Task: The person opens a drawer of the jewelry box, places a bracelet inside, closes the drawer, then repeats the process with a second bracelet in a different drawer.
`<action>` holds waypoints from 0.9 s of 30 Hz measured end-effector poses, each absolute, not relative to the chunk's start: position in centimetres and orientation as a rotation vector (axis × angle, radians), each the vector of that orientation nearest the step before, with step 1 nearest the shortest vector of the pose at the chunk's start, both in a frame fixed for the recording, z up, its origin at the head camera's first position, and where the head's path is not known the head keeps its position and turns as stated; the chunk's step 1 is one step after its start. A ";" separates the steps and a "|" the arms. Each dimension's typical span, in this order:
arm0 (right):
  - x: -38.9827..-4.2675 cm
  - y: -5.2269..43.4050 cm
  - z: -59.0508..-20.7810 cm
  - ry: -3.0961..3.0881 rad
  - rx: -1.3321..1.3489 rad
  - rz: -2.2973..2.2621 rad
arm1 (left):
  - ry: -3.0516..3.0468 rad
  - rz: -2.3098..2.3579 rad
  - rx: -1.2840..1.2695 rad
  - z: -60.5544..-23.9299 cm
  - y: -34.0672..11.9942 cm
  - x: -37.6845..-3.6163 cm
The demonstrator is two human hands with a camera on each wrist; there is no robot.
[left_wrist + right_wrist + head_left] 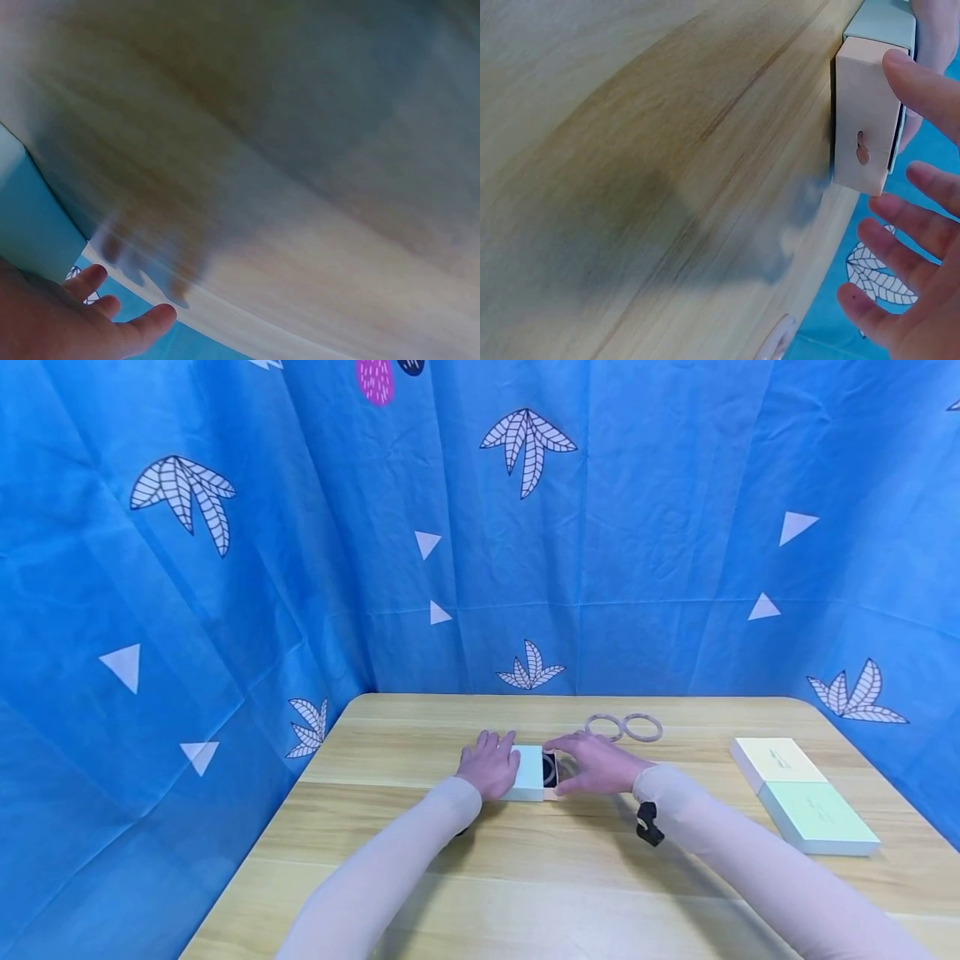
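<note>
Box point(529, 772) between both hands' fingers point(564, 745)

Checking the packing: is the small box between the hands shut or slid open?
Partly open: the beige drawer sticks out of the mint sleeve, showing a ring inside.

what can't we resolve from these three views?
- Head view: the drawer contents; the right hand covers most of it, and the dark ring inside is too small to identify.
- Left wrist view: the left hand is cut off by the frame edge; the table is motion-blurred.
- Right wrist view: the drawer's open side faces away.
- Print on the two boxes: too small.
</note>
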State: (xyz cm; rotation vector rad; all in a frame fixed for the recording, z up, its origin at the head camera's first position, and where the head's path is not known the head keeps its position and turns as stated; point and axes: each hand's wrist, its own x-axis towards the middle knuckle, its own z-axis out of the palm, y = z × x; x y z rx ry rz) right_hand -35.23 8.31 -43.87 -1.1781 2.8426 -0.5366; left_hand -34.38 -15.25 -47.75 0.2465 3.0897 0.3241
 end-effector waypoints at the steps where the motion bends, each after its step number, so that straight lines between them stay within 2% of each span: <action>1: -35.3 8.3 -43.9 2.844 -1.175 -0.535 | 3.089 0.320 0.246 -47.8 -15.2 -34.4; 27: -35.5 7.9 -44.2 2.840 -1.156 -0.577 | 3.086 0.331 0.247 -47.7 -15.2 -34.3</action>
